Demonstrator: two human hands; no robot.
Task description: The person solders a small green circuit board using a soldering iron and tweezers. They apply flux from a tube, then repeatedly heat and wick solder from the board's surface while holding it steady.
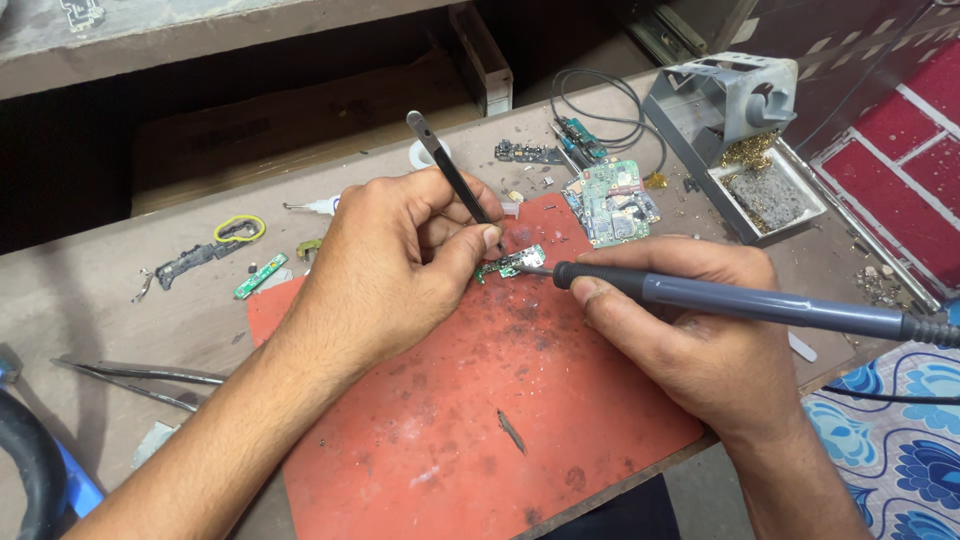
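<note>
Left hand [400, 255]: fingers closed on black tweezers [452, 172], pinched near the lower end, handle sticking up and away toward the back of the surface. Tweezer tips come down at the small green circuit board [513, 263]; the thumb hides the exact contact, can't tell if they clamp the board or just press on it.

Right hand [690, 320]: fingers wrapped around a grey-blue soldering iron [740, 300], pen-style grip close to the black collar. Iron lies nearly level, pointing left, tip touching the right edge of the small board. Its cable end runs off the right edge of frame.

Small board sits on the red work mat [480, 440], near the mat's far edge, between the two hands. Mat is stained, with dark specks and one small dark sliver lying near its middle.

Outward from there:
- Bigger green phone board [612, 200] just beyond the mat's far right corner, more dark board pieces [530, 153] behind it.
- Grey iron stand [725, 100] at back right, brass wool and a grey sponge tray [770, 195] at its base; thin black wire looped beside it.
- Left of the mat: narrow green strip board [260, 276], black plastic frame piece [195, 260], yellow rubber band [240, 228].
- Second pair of metal tweezers [140, 380] lying on the surface near the left forearm.
- Blue floral cloth [890, 420] at bottom right, below the surface edge.
</note>
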